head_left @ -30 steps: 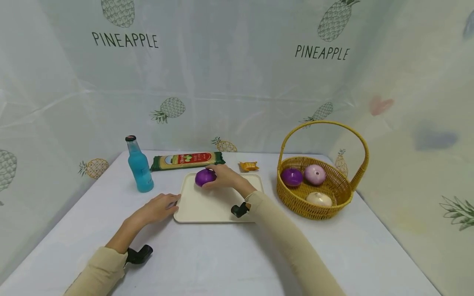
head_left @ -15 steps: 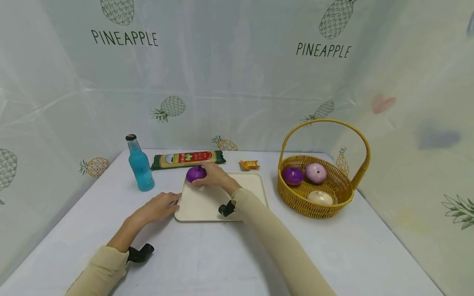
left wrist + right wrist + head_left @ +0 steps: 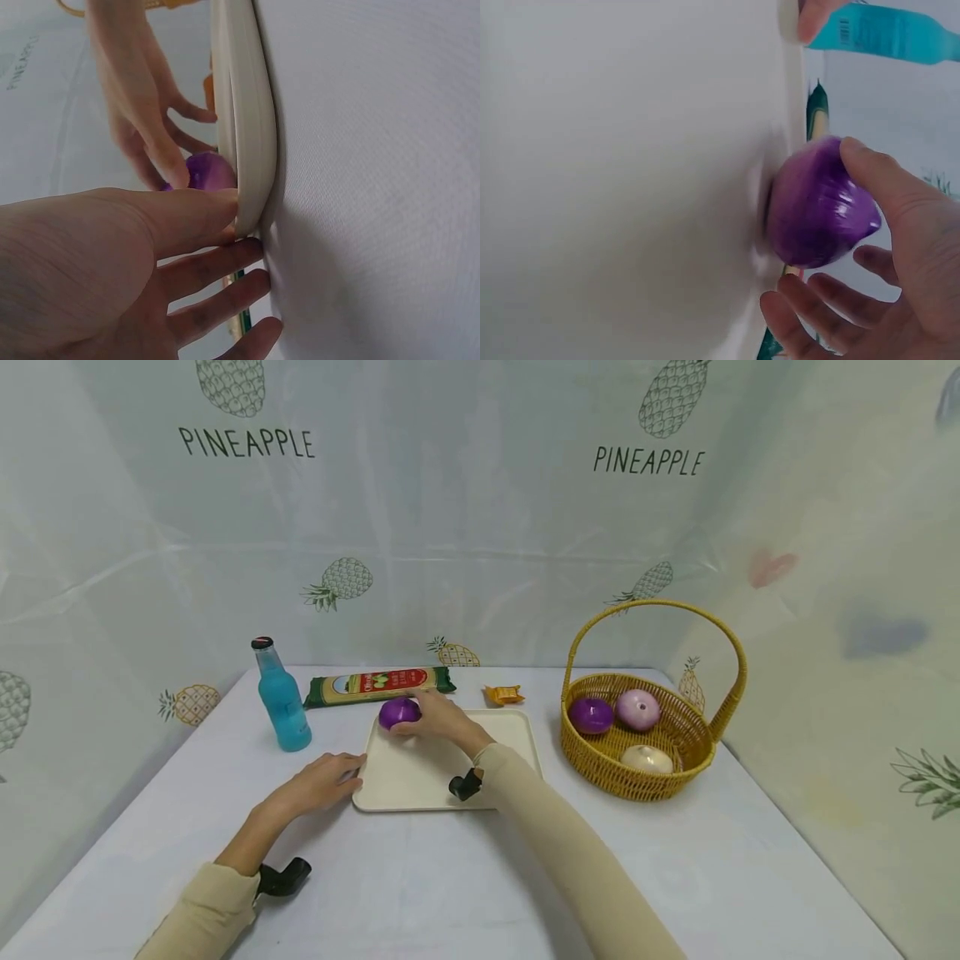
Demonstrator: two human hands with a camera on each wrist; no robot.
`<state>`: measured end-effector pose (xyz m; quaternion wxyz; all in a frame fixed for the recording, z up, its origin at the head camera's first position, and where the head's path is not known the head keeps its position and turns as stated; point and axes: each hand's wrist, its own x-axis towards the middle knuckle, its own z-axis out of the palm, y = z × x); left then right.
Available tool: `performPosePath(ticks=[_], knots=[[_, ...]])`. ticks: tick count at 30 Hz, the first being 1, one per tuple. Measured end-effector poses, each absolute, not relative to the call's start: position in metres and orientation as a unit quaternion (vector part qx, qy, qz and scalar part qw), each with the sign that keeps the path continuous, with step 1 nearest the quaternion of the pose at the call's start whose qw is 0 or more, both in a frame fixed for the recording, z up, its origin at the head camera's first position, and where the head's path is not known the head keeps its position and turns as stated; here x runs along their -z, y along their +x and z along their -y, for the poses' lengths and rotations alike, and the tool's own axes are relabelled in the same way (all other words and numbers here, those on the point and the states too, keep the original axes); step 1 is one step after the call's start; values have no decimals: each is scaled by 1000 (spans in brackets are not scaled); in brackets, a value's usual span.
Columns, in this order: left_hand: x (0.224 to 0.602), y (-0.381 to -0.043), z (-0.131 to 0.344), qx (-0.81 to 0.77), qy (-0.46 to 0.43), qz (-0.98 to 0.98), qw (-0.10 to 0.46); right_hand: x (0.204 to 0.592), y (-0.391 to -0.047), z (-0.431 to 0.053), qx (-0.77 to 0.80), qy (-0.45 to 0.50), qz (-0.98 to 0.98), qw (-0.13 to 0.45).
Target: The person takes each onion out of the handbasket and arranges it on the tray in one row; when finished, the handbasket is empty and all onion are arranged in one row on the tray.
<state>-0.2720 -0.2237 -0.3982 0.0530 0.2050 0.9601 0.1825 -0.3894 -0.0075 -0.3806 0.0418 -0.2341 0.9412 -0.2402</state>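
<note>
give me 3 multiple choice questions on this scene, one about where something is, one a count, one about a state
1. Where is the purple onion that the right hand holds?
A. at the far left corner of the tray
B. inside the basket
C. beside the bottle on the table

2. How many onions lie in the basket?
A. one
B. three
C. five

3. What is the left hand doing?
A. gripping the bottle
B. lifting the basket by its handle
C. touching the tray's left edge with its fingers

Answers:
1. A, the head view shows the onion on the cream tray near its far left corner, under the right hand's fingers.
2. B, one purple, one pink and one pale onion sit in the basket.
3. C, the left wrist view shows the thumb and fingers against the tray's rim, while the blue bottle stands apart.
</note>
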Motion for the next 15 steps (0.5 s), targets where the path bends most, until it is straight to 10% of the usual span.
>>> performPosePath(ticks=[15], knots=[[398,-270,223,-188,202,-960,52,327,-357,-79,173,-282,-944,-9]])
